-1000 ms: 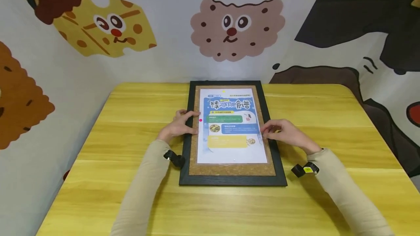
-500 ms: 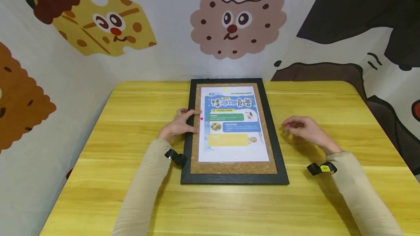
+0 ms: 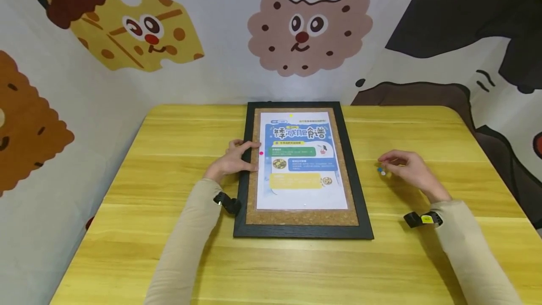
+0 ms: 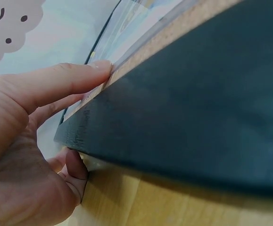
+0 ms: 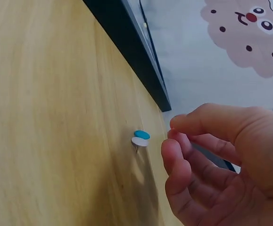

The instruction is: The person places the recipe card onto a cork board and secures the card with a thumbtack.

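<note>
A printed poster sheet (image 3: 302,199) lies on a cork board with a black frame (image 3: 302,231). My left hand (image 3: 228,161) reaches over the frame's left side, thumb and forefinger pressing near the sheet's left edge. Its other fingers (image 4: 75,165) bend against the frame's outer side. A pink thumbtack (image 3: 261,153) sits at the sheet's left edge and a yellow thumbtack (image 3: 291,116) at its top. My right hand (image 3: 408,171) hovers over the table, fingers loosely bent, nothing visible between them. Close beside its fingertips lie a blue thumbtack (image 5: 142,135) and a white thumbtack (image 5: 139,141).
The wooden table (image 3: 169,248) extends around the board. A cloth backdrop (image 3: 220,79) with cartoon food prints hangs behind the table and along its left side. The board's far edge stands close to that backdrop.
My right hand has left the sheet's right edge and moved right, over the table beside the blue and white thumbtacks, which now show. The left hand has stayed on the sheet's left edge.
</note>
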The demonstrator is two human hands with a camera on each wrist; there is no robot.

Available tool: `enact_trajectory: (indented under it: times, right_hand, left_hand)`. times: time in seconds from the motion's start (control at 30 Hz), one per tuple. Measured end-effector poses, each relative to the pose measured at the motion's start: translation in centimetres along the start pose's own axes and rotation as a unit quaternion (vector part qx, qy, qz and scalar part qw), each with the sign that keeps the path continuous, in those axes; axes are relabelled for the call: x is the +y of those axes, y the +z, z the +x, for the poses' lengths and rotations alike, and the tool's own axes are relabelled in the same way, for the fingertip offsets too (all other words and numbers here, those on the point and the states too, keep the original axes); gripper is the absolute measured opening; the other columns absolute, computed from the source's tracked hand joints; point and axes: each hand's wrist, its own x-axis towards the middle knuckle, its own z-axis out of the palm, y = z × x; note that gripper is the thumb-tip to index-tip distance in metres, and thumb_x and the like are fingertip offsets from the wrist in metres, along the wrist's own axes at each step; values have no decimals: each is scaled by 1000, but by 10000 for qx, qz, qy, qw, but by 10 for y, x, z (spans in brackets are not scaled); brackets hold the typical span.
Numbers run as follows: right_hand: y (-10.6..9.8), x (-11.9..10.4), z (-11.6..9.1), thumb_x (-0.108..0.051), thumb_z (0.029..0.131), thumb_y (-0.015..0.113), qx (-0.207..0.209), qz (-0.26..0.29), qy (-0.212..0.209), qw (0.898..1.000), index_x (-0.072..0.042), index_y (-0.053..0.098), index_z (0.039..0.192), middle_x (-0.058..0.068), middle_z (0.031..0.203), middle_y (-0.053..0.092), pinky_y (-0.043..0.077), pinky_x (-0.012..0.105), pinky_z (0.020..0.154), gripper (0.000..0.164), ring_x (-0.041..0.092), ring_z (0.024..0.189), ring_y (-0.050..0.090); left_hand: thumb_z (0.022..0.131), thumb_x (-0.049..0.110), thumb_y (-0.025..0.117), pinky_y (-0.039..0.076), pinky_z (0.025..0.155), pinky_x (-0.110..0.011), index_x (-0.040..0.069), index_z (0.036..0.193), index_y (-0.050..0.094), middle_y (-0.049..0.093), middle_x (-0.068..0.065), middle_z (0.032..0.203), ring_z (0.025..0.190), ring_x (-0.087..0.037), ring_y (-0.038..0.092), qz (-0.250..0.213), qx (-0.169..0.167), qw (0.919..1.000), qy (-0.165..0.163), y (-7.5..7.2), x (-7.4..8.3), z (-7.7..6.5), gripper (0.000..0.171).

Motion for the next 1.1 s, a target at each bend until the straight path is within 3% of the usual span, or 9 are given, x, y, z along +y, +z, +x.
enact_trajectory:
  times: [0.2,0.4,0.83,1.1]
  right_hand:
    - [3,8,1,-7,95,61,48,191,-53,9998,4,67,110,22,100,66,46,26,59,20,13,78,61]
    - [4,12,0,-2,94,61,-155,303,114,9994,7,65,111,22,99,66,47,25,60,20,10,78,61]
    - [10,14,4,-6,93,63,-202,24,314,9993,5,66,112,19,99,66,45,23,61,22,9,78,58]
    - [13,5,7,0,95,57,28,532,-148,9985,10,63,116,29,102,64,47,26,55,23,14,73,61]
  left_hand:
    - [83,14,75,18,105,-62,17,147,41,-5,-22,153,137,-44,7,-80,13,10000,-26,0,1,0,72]
    - [83,15,76,17,105,-62,16,146,42,-5,-23,153,137,-43,6,-88,-22,10000,-13,0,-1,0,71]
    - [82,13,77,15,106,-61,15,145,43,-4,-22,153,136,-43,7,-136,60,9999,-58,0,1,2,72]
    - [83,15,76,15,105,-62,18,145,44,-5,-22,153,136,-44,7,-94,24,9999,-134,0,1,3,70]
